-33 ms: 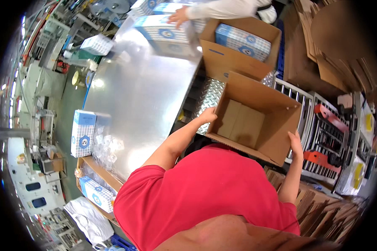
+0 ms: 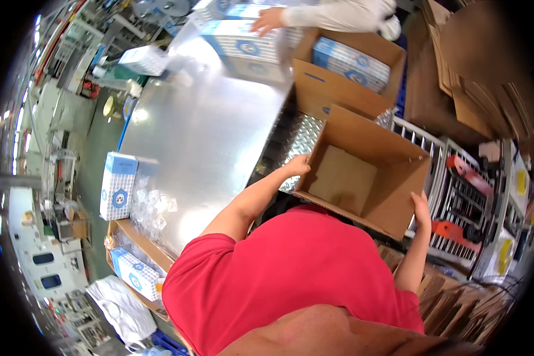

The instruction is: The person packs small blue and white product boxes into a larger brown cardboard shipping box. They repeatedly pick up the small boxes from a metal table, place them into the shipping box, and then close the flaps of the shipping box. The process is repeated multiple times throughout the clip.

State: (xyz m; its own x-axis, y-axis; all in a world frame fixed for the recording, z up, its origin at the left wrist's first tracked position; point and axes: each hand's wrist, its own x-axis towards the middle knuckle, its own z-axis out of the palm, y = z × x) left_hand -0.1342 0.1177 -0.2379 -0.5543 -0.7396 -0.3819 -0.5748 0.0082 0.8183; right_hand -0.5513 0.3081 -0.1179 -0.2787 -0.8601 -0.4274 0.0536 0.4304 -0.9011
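An open, empty brown cardboard box (image 2: 345, 178) is tilted toward me in front of my chest. My left hand (image 2: 296, 165) grips its left corner next to the metal table. Along the box's right wall, my right hand (image 2: 422, 209) holds the edge. Both of my forearms reach up from my red shirt (image 2: 291, 279). The flaps of the box stand open and nothing lies inside it.
A shiny metal table (image 2: 207, 130) lies to the left with a blue-and-white pack (image 2: 117, 185) and clear plastic bags (image 2: 151, 204). Behind, a second cardboard box (image 2: 329, 89) holds similar packs; a co-worker's hand (image 2: 267, 21) rests on more. Roller conveyor (image 2: 457, 196) right, flat cardboard (image 2: 486, 77) beyond.
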